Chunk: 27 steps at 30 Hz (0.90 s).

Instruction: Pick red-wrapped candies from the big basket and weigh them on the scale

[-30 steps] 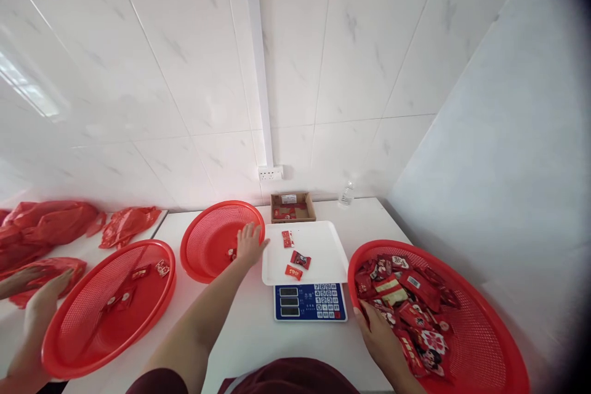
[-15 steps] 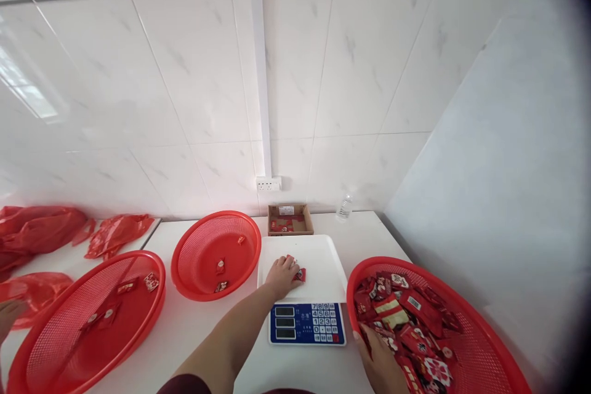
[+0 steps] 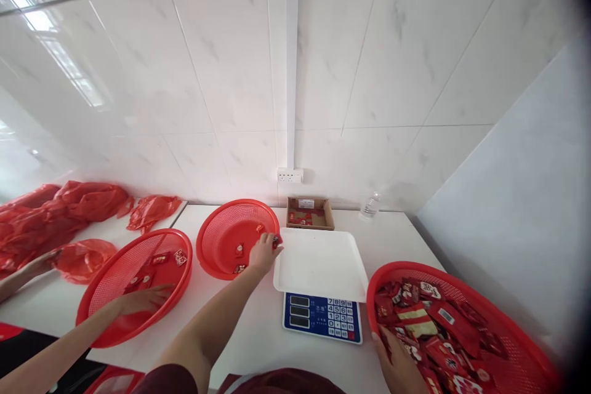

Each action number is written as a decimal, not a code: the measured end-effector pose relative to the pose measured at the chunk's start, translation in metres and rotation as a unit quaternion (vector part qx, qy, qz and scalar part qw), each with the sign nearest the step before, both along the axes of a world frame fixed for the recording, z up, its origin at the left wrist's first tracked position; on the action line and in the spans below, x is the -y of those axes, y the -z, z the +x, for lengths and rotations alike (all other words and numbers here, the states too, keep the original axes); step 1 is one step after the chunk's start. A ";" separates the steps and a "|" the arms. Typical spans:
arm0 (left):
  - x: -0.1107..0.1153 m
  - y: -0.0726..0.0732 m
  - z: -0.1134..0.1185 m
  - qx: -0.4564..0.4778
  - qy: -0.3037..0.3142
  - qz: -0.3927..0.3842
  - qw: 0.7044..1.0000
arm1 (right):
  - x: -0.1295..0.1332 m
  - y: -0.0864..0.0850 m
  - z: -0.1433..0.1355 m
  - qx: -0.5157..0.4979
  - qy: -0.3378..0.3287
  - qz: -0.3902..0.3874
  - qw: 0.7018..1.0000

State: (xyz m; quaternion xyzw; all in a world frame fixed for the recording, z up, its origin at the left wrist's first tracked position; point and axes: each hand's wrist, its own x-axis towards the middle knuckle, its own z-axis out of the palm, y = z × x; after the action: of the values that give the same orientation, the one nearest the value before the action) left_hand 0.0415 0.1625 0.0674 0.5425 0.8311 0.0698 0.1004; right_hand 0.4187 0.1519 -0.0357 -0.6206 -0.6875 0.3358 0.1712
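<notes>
My left hand (image 3: 263, 253) is closed on small red packets (image 3: 277, 241), over the right side of the middle red basket (image 3: 217, 240). A few packets lie in that basket. To its right, the white tray (image 3: 321, 265) of the scale bears nothing; the blue keypad panel (image 3: 322, 318) shows in front. My right hand (image 3: 397, 357) grips the near left rim of the right red basket (image 3: 415, 266), which holds a heap of red packets (image 3: 443, 345). Its fingertips are partly hidden by the rim.
Another person's hand (image 3: 145, 300) reaches into the left red basket (image 3: 184, 283); a further hand (image 3: 48, 260) touches a red plastic bag (image 3: 85, 260). Behind the scale stand a cardboard box (image 3: 327, 214) and a clear bottle (image 3: 370, 204). More red bags (image 3: 87, 203) lie far left.
My left hand has lifted packets off the scale tray and moved left to the middle basket. Another person's hand has come into the left basket. The view has swung left.
</notes>
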 end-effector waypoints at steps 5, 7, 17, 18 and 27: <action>0.054 0.005 -0.034 -0.026 0.022 -0.064 0.997 | 0.001 -0.005 -0.004 -0.033 0.021 0.012 0.999; 0.070 0.009 -0.044 -0.038 0.029 -0.084 0.995 | 0.001 -0.012 -0.003 -0.041 0.033 0.020 0.998; 0.091 0.040 -0.084 -0.091 -0.035 0.030 0.995 | -0.030 -0.023 0.065 0.156 0.201 -0.014 0.967; 0.091 0.044 -0.078 -0.089 -0.016 0.071 0.993 | -0.031 -0.022 0.068 0.150 0.197 -0.035 0.968; 0.097 0.064 0.017 0.038 0.160 0.245 0.955 | -0.023 -0.028 0.079 -0.083 0.065 0.011 0.994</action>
State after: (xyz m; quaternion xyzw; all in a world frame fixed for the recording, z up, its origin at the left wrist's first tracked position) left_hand 0.0580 0.0657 0.0030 0.6734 0.6863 0.2749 0.0052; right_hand 0.4978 0.1745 -0.0075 -0.6317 -0.6332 0.3667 0.2561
